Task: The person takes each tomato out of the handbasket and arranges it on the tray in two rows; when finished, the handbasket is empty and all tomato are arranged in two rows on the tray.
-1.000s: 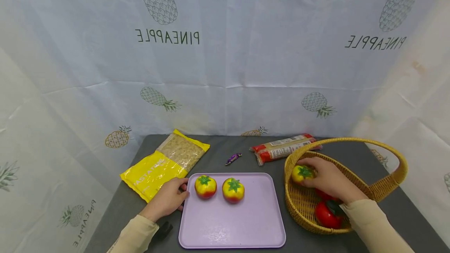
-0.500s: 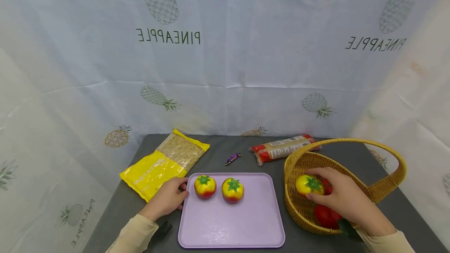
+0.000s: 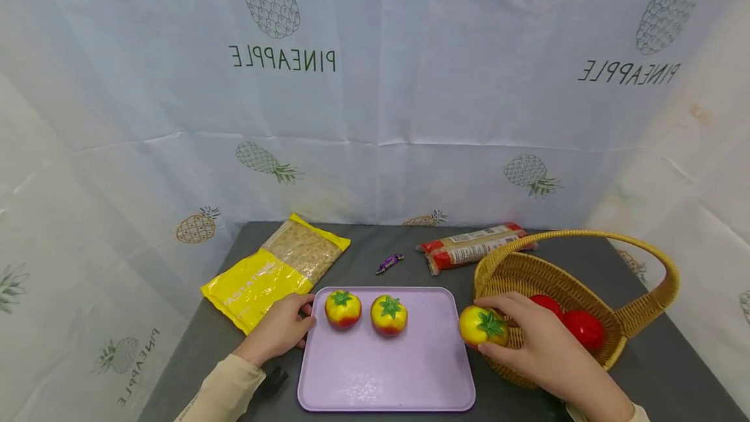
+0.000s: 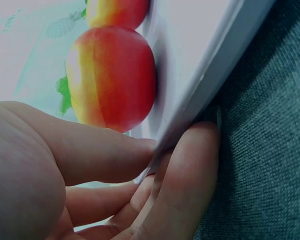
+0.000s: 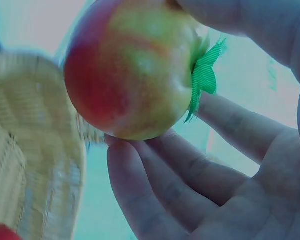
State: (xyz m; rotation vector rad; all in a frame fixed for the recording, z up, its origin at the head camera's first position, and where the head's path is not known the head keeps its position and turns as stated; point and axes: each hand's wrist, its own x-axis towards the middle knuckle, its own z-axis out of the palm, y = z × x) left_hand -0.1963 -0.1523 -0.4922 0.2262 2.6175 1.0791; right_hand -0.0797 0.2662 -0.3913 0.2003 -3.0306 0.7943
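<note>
Right hand (image 3: 541,347) grip wrapped round a yellow-red toy tomato (image 3: 482,325), held above the gap between basket (image 3: 638,314) rim and tray (image 3: 404,376); free tray space lies directly left of it; left hand (image 3: 281,329) pinches the tray's left edge, two tomatoes (image 3: 343,309) beside it.

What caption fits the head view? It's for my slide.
Right hand carries a yellow-red tomato from basket toward tray; left hand grips the tray's edge.

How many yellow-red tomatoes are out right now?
3. Two sit on the purple tray: left tomato, right tomato. The third tomato is held in the right hand beside the basket.
</note>
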